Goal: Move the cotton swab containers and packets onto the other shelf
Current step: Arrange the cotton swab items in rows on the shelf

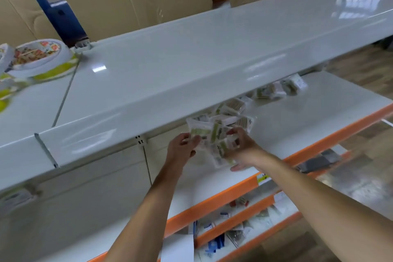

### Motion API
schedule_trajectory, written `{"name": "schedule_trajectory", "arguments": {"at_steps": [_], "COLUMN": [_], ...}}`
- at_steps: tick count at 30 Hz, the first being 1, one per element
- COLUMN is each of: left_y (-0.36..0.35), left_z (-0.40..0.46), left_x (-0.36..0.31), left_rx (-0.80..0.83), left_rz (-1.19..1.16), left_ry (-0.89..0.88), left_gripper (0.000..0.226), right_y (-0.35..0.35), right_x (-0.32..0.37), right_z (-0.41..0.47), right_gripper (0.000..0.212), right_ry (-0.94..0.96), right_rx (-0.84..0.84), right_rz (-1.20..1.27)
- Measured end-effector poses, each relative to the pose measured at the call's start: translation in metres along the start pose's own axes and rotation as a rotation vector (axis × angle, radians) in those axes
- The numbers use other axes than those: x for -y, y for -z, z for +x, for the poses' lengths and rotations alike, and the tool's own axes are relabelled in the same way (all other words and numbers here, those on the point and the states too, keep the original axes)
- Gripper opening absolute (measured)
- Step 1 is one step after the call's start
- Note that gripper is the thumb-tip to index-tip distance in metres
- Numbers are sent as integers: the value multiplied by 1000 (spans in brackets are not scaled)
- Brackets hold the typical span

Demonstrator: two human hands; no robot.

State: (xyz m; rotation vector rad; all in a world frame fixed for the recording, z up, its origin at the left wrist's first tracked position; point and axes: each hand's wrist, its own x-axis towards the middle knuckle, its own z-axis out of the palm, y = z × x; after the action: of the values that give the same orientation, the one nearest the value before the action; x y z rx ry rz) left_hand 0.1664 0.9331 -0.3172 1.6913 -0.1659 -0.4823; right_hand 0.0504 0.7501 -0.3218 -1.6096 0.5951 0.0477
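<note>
Both hands reach under the upper shelf (191, 66). The left hand (182, 144) and right hand (242, 147) each curl their fingers round a blurred bundle of cotton swab packets (212, 136), too many to count. About three more packets (276, 89) lie farther along the lower shelf (297, 121), near its back edge.

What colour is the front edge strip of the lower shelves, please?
Orange, seen in the head view on the shelf edge strip.
</note>
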Motion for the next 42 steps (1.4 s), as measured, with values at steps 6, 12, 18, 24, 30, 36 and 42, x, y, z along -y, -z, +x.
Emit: {"name": "schedule_trajectory", "arguments": {"at_steps": [6,12,18,24,30,36,42], "left_y": [10,34,72,117,179,257,346], "left_z": [-25,-48,-80,-107,-119,-118,-118], "left_x": [10,15,27,34,50,72,90], "left_rx": [-6,-132,-353,-491,-575,-610,-638], "left_rz": [-44,-48,-37,-79,-144,-125,-67], "left_ry": [2,29,23,24,40,54,20], "left_gripper": [11,18,10,12,24,23,24], "right_y": [3,-14,-59,-110,-174,-251,-336], "right_x": [7,3,3,12,22,27,25], "right_z": [2,-1,-2,-9,-9,-8,-8], "right_gripper": [46,46,27,19,28,35,34], "right_ry": [153,222,192,214,235,232,229], "right_rx": [-160,-46,48,165,273,336,334], "right_rz": [-16,141,128,92,93,131,216]}}
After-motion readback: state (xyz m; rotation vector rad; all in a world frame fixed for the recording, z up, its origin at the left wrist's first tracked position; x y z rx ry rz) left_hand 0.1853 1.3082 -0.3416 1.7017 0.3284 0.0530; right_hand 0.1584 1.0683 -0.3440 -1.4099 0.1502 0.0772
